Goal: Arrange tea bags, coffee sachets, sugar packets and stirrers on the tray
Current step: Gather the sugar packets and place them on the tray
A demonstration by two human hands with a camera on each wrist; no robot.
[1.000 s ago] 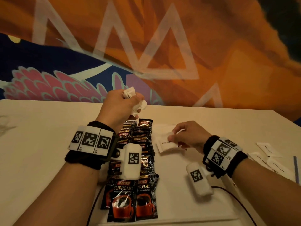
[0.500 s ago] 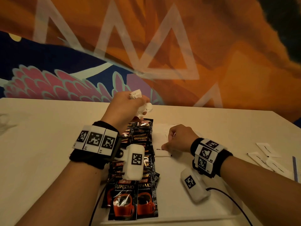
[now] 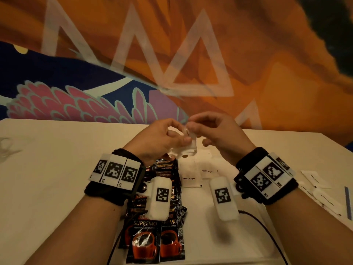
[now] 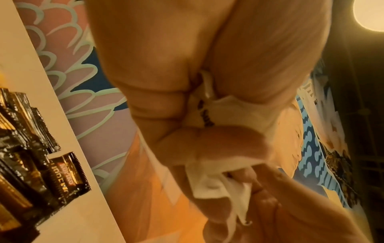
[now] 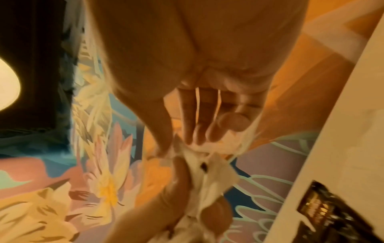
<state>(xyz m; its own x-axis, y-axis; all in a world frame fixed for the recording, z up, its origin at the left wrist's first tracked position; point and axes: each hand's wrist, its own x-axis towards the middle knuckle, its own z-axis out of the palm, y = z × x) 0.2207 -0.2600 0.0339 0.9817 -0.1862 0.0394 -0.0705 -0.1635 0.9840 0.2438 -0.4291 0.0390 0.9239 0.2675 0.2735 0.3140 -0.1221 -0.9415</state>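
Holding a crumpled bunch of small white paper sugar packets (image 3: 184, 149) above the bench's far edge, left hand (image 3: 162, 138) clamped, right hand (image 3: 215, 134) pinching one, seemingly to separate it.

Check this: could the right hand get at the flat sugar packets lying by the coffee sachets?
Probably yes. The sugar packets lie uncovered just below the right hand, nothing between them. But its fingers are pinching the white packets the left hand holds.

Black coffee sachets (image 3: 156, 234) with red cups; white sugar packets (image 3: 190, 176); orange-blue mural (image 3: 172, 54), apparently pink-feathered.
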